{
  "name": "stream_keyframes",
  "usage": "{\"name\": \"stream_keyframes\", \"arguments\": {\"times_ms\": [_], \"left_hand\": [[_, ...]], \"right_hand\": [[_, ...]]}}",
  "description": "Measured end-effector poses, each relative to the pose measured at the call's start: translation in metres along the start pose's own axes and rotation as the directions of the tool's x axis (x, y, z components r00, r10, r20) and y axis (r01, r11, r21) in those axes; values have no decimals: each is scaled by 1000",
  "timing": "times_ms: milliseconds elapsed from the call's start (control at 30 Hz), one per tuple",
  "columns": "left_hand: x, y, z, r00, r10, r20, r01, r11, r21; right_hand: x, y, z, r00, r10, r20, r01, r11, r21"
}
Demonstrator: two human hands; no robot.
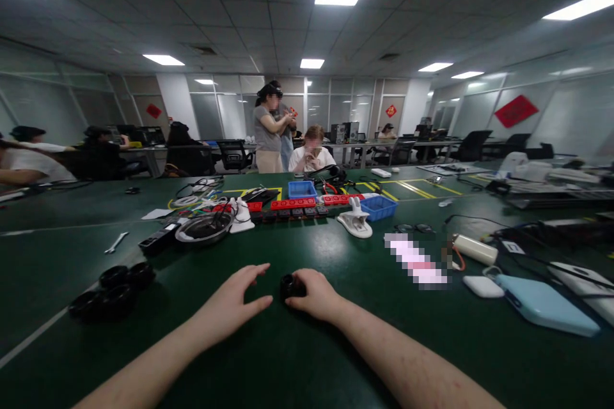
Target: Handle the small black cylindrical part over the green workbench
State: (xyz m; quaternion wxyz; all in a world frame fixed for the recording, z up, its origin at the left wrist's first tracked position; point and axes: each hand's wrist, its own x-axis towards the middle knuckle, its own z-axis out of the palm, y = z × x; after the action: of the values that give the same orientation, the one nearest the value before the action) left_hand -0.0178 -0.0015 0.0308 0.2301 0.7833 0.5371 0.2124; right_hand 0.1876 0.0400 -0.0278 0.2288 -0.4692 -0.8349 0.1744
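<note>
My right hand (314, 294) is closed around a small black round part (288, 285) with a hole in its top, low over the green tabletop or resting on it; I cannot tell which. Just left of it, my left hand (236, 296) is open, thumb and fingers spread, with nothing in it and apart from the part. Farther left, several shiny black ring-like parts (118, 300) sit in a cluster on the table.
Beyond my hands stand a metal bowl (204, 238), a white clip stand (355, 223), red power strips (292, 203) and a blue bin (378, 208). A wrench (116, 242) lies left. A light-blue case (547, 307) and cables lie right. A person (311, 156) sits opposite.
</note>
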Motion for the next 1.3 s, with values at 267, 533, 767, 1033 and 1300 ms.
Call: {"name": "stream_keyframes", "arguments": {"times_ms": [267,533,767,1033,1300], "left_hand": [[25,8,36,979,132,156,-93,967,-236],[24,0,45,987,45,152,-3,963,-269],[21,1,57,999,10,42,1,966,-259],[20,-3,64,994,-50,-98,27,973,-228],[19,-3,46,989,111,93,-80,954,-289]], "right_hand": [[-7,2,-22,978,-56,202,48,998,47],[-2,10,-27,932,-124,340,13,951,310],[-3,4,-18,965,18,261,-69,980,189],[-9,-23,-2,995,101,-21,-102,946,-307],[-9,-9,-21,971,-79,225,71,997,42]]}}
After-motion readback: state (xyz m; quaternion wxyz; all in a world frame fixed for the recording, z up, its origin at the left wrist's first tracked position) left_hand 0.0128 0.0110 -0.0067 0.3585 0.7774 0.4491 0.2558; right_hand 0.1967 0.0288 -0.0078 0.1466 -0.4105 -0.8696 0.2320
